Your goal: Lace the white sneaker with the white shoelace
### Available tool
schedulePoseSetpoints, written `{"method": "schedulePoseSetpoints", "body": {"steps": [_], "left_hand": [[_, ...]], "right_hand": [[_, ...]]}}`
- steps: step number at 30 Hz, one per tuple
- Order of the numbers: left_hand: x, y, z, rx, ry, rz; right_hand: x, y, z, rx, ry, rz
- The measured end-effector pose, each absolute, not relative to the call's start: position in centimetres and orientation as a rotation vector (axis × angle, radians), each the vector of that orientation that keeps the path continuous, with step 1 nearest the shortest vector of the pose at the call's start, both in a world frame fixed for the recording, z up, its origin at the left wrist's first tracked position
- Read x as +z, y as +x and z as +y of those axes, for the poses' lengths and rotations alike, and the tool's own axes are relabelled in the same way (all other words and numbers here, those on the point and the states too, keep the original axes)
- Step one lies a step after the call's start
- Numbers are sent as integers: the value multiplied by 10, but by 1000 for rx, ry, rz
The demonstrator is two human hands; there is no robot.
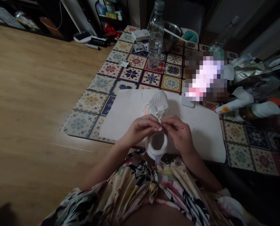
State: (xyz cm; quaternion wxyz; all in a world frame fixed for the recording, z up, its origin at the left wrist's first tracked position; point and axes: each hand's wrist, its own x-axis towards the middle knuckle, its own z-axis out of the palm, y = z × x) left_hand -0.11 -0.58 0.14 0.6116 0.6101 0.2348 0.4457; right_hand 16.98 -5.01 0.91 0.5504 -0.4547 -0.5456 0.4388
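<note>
White lace sits pinched between thumb and fingers of our left hand and our right hand, both nearly closed, their fingertips almost meeting. Just beneath, we have a white shoe, its toe pointing away, its round opening and pale purple heel tab towards our floral top. It lies over a white mat, heel at the near edge of our patterned table. Farther off, a clear bottle stands upright; wooden floor spreads to our left.
</note>
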Motion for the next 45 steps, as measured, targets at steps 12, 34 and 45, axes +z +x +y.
{"method": "schedulePoseSetpoints", "body": {"steps": [12, 34, 45], "left_hand": [[7, 11, -16, 1080, 1158, 700], [2, 3, -16, 1126, 1436, 806], [7, 5, -14, 993, 1112, 862]], "right_hand": [[16, 168, -56, 965, -1128, -1381], [16, 173, -56, 651, -1256, -1627], [14, 173, -57, 194, -1161, -1905]]}}
